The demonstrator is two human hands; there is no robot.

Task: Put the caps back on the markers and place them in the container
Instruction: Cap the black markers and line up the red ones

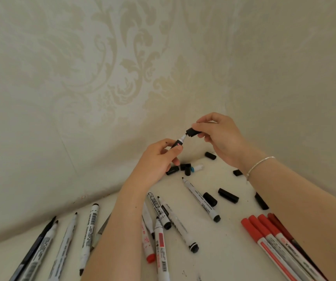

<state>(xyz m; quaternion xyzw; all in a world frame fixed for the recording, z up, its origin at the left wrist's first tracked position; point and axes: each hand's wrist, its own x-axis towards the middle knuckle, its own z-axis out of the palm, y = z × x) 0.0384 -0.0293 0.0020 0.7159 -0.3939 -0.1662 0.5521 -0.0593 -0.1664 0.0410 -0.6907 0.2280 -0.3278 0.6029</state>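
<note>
Black cap [192,132] pinched in the right hand [219,138], its fingers [198,126] curled round it, mouth of the cap right at the white tip of the marker [178,143]. That marker is gripped by the left hand [159,159], thumb and fingers wrapped round its barrel, tip angled up and to the right. Both hands are raised above the white counter [223,240], close to the patterned wall [122,67] behind. A thin bracelet [260,165] circles the right wrist.

Below the hands lies a small cluster of loose black caps [185,169], with more scattered to the right [228,195]. Nearer, uncapped white markers [201,199] lie at loose angles between the forearms. Off to the left, another row of uncapped markers [90,226] fans out toward the counter's near edge. To the right, red-capped markers [264,230] lie side by side under the right forearm. Open counter shows between the middle markers and the red-capped group. The wall meets the counter just beyond the caps.
</note>
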